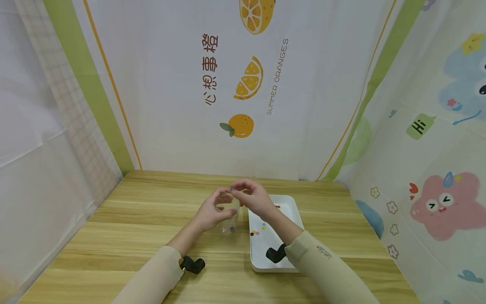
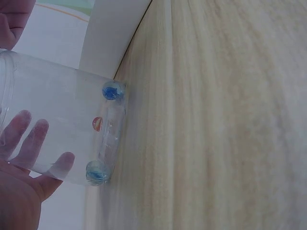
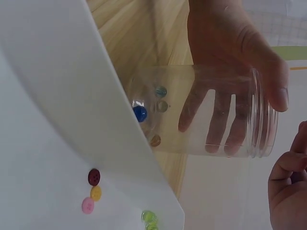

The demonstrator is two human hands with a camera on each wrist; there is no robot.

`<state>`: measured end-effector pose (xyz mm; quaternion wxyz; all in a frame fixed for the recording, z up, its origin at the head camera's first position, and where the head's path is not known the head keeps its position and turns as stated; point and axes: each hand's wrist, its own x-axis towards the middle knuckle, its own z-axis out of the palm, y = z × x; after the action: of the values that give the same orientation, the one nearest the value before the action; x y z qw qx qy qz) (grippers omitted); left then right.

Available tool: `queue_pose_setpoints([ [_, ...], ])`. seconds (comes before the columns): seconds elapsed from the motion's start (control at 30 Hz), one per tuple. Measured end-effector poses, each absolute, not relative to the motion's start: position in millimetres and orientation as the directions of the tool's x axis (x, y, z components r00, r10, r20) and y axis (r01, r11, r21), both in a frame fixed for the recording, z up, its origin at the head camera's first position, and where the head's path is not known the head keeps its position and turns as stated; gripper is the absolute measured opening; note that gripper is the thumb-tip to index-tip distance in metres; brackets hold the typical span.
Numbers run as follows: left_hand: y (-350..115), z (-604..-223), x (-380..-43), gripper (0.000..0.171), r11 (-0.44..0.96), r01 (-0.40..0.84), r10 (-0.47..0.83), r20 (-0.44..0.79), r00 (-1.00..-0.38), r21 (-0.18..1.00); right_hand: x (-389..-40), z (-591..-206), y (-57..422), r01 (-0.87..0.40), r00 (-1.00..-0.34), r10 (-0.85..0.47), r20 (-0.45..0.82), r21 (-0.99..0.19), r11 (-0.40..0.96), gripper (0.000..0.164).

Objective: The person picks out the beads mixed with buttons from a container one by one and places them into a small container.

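Observation:
A clear plastic jar stands upright on the wooden table, its mouth uncovered. My left hand grips it round the upper part, thumb near the rim and fingers spread behind the wall. Several glass marbles lie at its bottom, among them a dark blue marble and an orange one. Over the far right side of the jar's mouth, my right hand pinches a small bluish marble between thumb and fingertips. In the right wrist view only the curled fingers of this hand show.
Right of the jar lies a white tray, partly under my right forearm. It holds a dark red button, a yellow button, a pink button and green marbles. A printed curtain hangs behind the table.

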<state>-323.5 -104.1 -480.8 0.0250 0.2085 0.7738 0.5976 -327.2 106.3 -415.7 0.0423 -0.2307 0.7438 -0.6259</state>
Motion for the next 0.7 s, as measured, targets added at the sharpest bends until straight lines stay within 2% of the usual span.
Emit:
queue_pose_setpoints([
  [0.7, -104.1, -480.8, -323.3, 0.066, 0.203, 0.308, 0.347, 0.226, -0.910, 0.929, -328.9, -422.5, 102.8, -0.298, -0.896, -0.393, 0.206, -0.936, 0.189, 0.024],
])
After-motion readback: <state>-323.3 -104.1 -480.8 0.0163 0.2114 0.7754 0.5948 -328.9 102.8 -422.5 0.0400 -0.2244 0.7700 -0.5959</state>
